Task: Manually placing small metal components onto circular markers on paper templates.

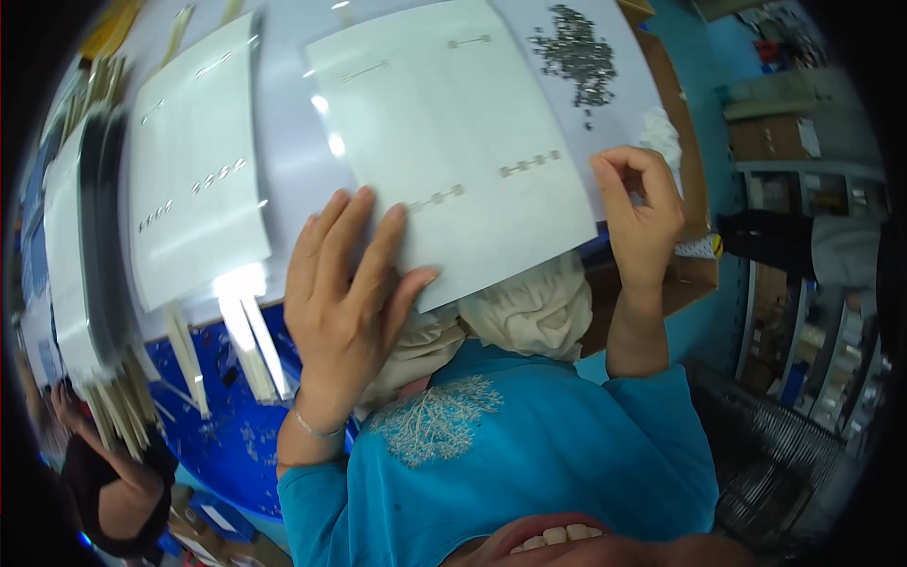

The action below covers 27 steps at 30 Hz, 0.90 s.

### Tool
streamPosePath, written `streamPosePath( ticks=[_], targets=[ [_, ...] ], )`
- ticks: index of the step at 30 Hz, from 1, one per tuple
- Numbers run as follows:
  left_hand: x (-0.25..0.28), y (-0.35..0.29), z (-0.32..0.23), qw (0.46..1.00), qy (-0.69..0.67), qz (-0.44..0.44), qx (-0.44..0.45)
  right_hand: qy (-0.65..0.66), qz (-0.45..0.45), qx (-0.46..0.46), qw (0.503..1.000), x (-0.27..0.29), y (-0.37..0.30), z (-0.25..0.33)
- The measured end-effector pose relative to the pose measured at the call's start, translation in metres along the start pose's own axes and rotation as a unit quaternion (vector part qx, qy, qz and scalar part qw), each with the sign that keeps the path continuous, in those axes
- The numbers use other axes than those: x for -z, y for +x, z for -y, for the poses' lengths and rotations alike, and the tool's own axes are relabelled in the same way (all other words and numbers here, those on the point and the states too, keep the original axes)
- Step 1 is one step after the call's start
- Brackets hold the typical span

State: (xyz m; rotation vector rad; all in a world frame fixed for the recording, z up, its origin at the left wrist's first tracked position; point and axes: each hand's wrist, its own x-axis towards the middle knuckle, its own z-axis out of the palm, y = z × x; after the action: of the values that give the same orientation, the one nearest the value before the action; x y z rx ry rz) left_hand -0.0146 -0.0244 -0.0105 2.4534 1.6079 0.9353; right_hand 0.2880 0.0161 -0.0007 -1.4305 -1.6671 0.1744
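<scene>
The white sheet (444,123) lies in front of you on the near part of the counter (283,142), slightly turned, its near edge reaching out over the cream cloth (539,317) at your lap. Your left hand (335,307) rests at its near left corner, its grip spread, fingers and thumb apart along the edge. Your right hand (647,213) hovers just beside the right edge, thumb and forefinger pressed together; you may be pinching something tiny, but I cannot tell.

The sheet has four short rows of marks, two far and two near. The near right row (530,164) shows the darkest little squares, so it looks the most complete; the near left row is paler and lies close to your fingers. Whether the two far rows carry metal or only slots is too faint to tell.

Left of it lies a second sheet (194,132) with shiny pieces in both near rows, which seems further along. Beyond that, farther left, stands a stack of sheets (66,246) with pale sticks (118,411) poking out near you.

At the far right, a sizeable pile of metal pieces (578,61) lies loose, so plenty seems left to do. A cardboard box (695,184) runs along the right side; a blue tub (203,444) sits low on the near left.
</scene>
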Motion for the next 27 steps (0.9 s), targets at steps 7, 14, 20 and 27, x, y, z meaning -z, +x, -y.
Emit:
streamPosePath(
  ticks=[7, 14, 20, 27],
  targets=[
    [-0.003, -0.005, 0.005, 0.999, 0.028, 0.021, -0.025, -0.14, 0.012, 0.042, 0.989, -0.004, 0.009, -0.015],
    [-0.005, -0.003, 0.003, 1.0, 0.004, 0.007, 0.004, -0.16, 0.031, 0.072, 0.984, -0.001, 0.011, -0.023],
    [-0.006, -0.002, 0.002, 1.0, 0.001, 0.008, 0.011, -0.102, 0.026, 0.047, 0.993, 0.013, 0.002, -0.019],
    [-0.003, -0.006, 0.004, 1.0, 0.018, -0.001, -0.011, -0.168, 0.068, 0.109, 0.977, 0.018, 0.001, -0.017]
  ],
)
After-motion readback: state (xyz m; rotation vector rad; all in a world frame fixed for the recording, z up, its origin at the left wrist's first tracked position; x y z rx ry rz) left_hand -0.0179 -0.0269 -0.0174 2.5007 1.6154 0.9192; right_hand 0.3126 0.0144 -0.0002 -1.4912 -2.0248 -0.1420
